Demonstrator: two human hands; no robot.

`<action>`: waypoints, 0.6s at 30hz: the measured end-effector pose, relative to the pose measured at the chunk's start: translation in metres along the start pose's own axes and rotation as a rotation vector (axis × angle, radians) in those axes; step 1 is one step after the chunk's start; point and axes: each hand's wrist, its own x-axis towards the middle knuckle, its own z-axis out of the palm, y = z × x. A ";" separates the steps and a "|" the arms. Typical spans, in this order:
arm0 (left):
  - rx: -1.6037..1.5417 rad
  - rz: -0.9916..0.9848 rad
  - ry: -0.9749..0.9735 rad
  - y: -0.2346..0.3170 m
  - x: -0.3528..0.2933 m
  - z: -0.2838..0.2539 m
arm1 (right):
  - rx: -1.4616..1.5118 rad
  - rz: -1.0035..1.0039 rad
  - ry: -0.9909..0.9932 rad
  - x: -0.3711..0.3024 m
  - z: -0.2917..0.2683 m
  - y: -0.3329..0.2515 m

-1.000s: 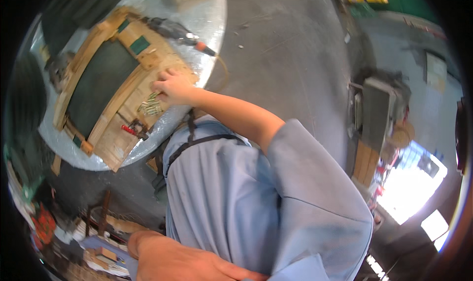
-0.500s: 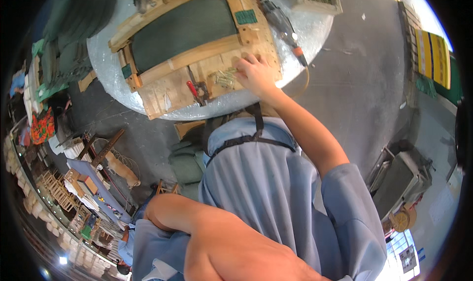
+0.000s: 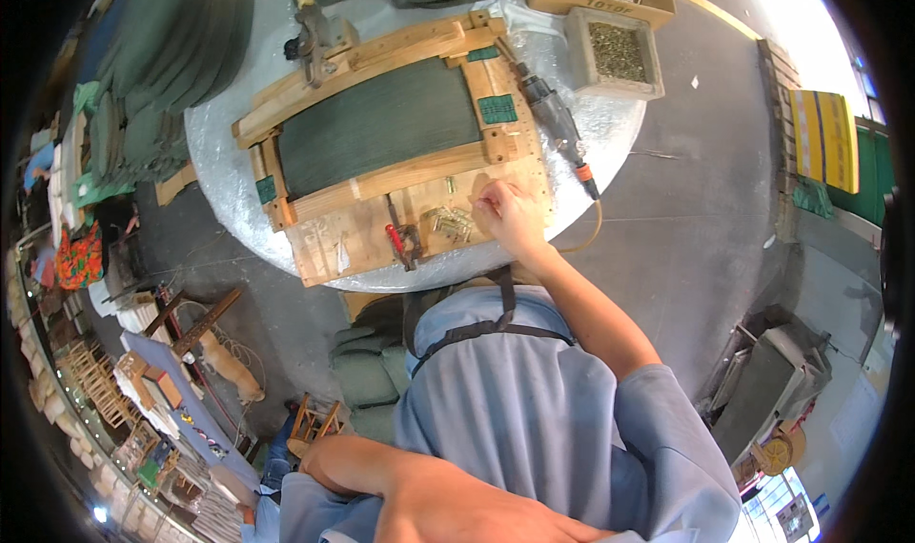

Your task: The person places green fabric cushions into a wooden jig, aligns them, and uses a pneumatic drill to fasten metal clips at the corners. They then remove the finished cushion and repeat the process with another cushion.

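Observation:
My right hand (image 3: 515,217), fingers curled together, hovers at the right of a small pile of brass-coloured metal fasteners (image 3: 448,223) on a plywood board (image 3: 362,224). What its fingertips hold, if anything, is too small to make out. A wooden frame (image 3: 391,173) around a dark green panel (image 3: 381,124) lies on the board beyond it. Left of the pile rest a red-handled tool (image 3: 395,238) with a thin shaft and a dark metal piece (image 3: 412,246). My left hand (image 3: 477,505) is low in front of my body, its fingers mostly cut off by the lower edge.
A dark power driver (image 3: 555,114) with a cable lies right of the frame on the plastic-covered round table (image 3: 224,176). Beyond it stand a tray of small fasteners (image 3: 658,81) and a cardboard box (image 3: 653,10). A metal clamp-like tool (image 3: 313,48) sits at the frame's far side.
The view has tilted, so the table sits lower and more of its far side shows. My right hand has drawn slightly away from the pile, its fingers more curled.

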 end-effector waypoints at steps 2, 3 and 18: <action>0.051 -0.029 -0.005 0.008 0.000 -0.004 | 0.027 0.076 -0.060 0.003 0.003 -0.001; 0.079 -0.041 -0.008 0.012 0.001 -0.006 | 0.038 0.115 -0.092 0.005 0.006 -0.002; 0.025 -0.141 -0.053 0.049 0.039 -0.037 | -0.222 0.166 -0.222 0.024 0.036 -0.028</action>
